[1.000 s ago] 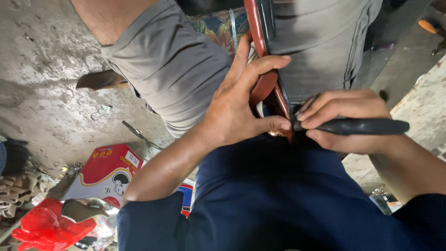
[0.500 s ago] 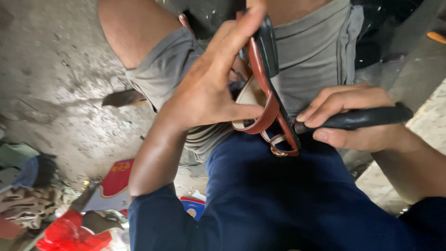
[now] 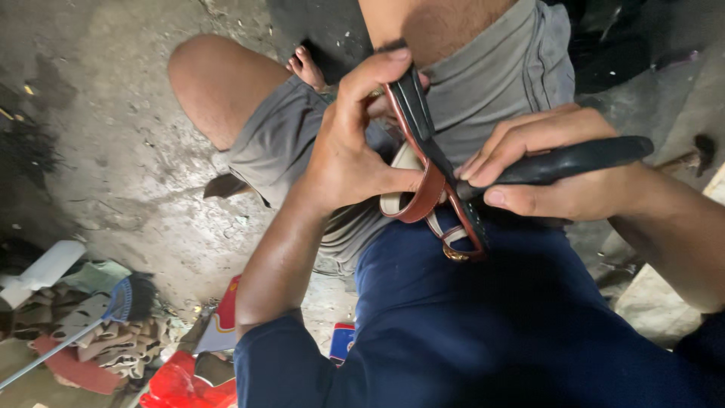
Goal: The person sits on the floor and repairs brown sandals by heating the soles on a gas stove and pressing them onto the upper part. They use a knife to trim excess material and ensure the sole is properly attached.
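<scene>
Head camera looks down on a seated person working a brown leather sandal (image 3: 427,177) over the lap. Left hand (image 3: 355,151) is closed around the sandal, index finger hooked over its dark sole edge at 12 o'clock and thumb pressed against the curved brown strap at 5 o'clock, holding the shoe on edge just above the grey shorts (image 3: 491,83). Right hand (image 3: 559,170), at 3 o'clock from the sandal, is clenched on a black-handled tool (image 3: 574,160) that lies nearly level, its working end touching the sandal's sole edge where the strap meets it; the tip itself is hidden. A small brass buckle (image 3: 455,253) hangs from the strap at 6 o'clock, just over the dark blue shirt (image 3: 483,332) filling the lower frame. A bare knee rises at 10 o'clock above the rough concrete floor (image 3: 128,166). Well apart at 8 o'clock lie a blue-headed brush (image 3: 121,300), a heap of tan straps (image 3: 113,340) and a red plastic bag (image 3: 181,385).
</scene>
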